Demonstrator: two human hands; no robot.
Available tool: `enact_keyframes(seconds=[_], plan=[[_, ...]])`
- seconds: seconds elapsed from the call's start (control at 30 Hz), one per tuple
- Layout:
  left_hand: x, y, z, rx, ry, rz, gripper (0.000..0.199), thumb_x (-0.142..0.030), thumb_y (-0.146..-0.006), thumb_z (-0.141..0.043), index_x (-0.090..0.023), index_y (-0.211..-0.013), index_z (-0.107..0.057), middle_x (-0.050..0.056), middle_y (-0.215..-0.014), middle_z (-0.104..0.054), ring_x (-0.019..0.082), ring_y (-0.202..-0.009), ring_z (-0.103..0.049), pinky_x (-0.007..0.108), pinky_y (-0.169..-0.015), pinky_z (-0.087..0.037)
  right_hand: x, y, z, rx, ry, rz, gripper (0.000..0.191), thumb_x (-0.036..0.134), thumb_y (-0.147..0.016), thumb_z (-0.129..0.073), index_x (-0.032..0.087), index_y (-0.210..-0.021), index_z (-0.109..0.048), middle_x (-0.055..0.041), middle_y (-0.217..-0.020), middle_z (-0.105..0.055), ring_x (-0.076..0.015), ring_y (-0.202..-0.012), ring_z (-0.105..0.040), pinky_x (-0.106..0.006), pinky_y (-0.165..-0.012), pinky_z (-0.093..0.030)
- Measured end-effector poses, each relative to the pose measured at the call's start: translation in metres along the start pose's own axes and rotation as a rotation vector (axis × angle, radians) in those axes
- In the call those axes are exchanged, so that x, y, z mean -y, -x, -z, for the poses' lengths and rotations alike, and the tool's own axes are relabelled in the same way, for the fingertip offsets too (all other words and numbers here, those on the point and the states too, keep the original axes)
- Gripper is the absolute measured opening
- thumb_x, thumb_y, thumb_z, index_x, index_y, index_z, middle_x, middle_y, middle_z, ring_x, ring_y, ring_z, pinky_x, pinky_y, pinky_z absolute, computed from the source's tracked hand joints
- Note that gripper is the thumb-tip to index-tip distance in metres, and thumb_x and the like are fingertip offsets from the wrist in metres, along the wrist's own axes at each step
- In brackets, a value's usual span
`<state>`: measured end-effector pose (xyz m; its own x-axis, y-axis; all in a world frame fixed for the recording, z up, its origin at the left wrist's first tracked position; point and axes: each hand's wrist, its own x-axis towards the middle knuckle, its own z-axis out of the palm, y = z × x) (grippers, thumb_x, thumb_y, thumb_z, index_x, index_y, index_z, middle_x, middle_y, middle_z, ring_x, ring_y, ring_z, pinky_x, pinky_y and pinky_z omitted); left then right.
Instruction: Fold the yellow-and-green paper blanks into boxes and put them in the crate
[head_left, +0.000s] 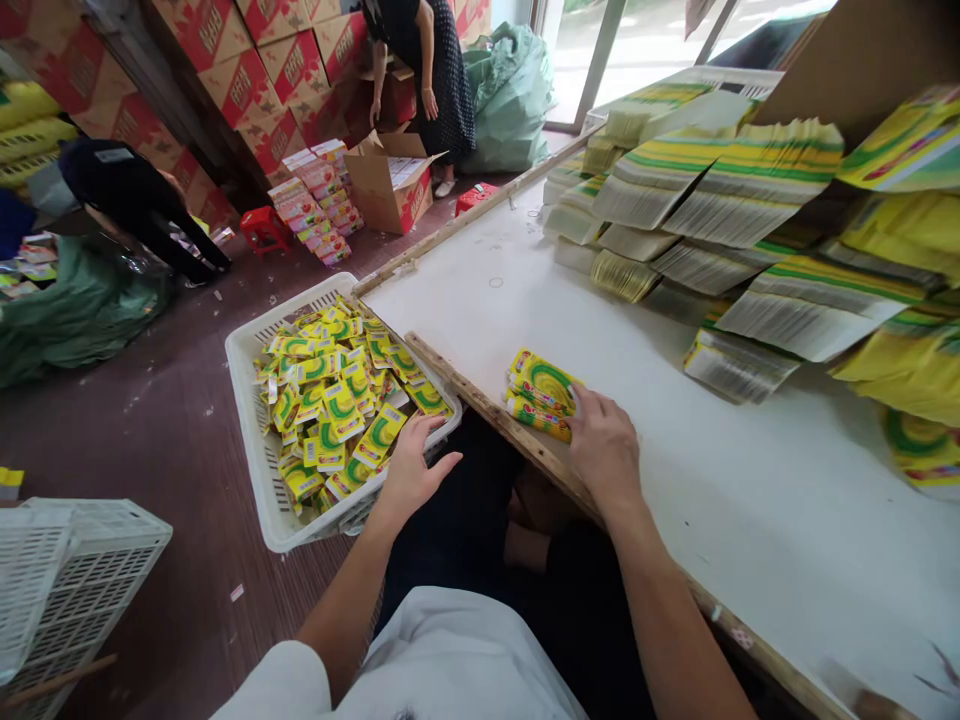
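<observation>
My right hand (606, 440) is closed on the near right end of a few small yellow-and-green printed packets (541, 388). They lie side by side near the wooden edge of the white table (457, 290). My left hand (411, 465) hovers at the near right rim of a white plastic basket (251, 440), thumb and fingers apart, with nothing in it. Heaped inside that basket are many yellow packets (341, 410) with green swirls and white barcode patches. Whether my left fingertips touch the rim or a packet, I cannot tell.
Stacks of flat yellow-green printed cards (757, 180) cover the table's far right. A wooden strip (495, 400) edges the table. White crates (90, 570) stand at lower left. Two people work beyond, near an open carton (394, 180), red stools (266, 230) and stacked boxes (292, 65).
</observation>
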<state>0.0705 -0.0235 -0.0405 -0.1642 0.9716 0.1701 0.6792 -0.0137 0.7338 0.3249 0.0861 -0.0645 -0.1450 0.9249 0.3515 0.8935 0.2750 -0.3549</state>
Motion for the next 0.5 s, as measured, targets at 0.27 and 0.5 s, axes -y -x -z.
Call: enact_keyframes(seconds=[0.27,0.5], plan=[[-0.015,0.002,-0.008,0.192,0.103,0.003,0.040,-0.027,-0.083,-0.073,-0.020,-0.121,-0.062,0.011,-0.123,-0.066,0.027,-0.119,-0.061,0.048,-0.107,-0.046,0.003,-0.010,0.004,0.018,-0.111,-0.057,0.038,0.011,-0.081,-0.052,0.014,-0.118,-0.062,-0.0151,-0.100,-0.065,-0.0312,-0.095,-0.061,-0.046,-0.086,-0.049],[-0.029,0.015,-0.034,0.268,0.641,0.137,0.067,-0.042,-0.070,-0.085,-0.023,-0.129,-0.059,0.012,-0.130,-0.065,0.030,-0.122,-0.061,0.047,-0.102,-0.049,0.040,0.031,0.018,0.049,-0.930,-0.144,0.047,0.023,-0.082,-0.066,0.025,-0.125,-0.048,-0.0019,-0.091,-0.062,-0.0194,-0.079,-0.064,-0.038,-0.077,-0.057]])
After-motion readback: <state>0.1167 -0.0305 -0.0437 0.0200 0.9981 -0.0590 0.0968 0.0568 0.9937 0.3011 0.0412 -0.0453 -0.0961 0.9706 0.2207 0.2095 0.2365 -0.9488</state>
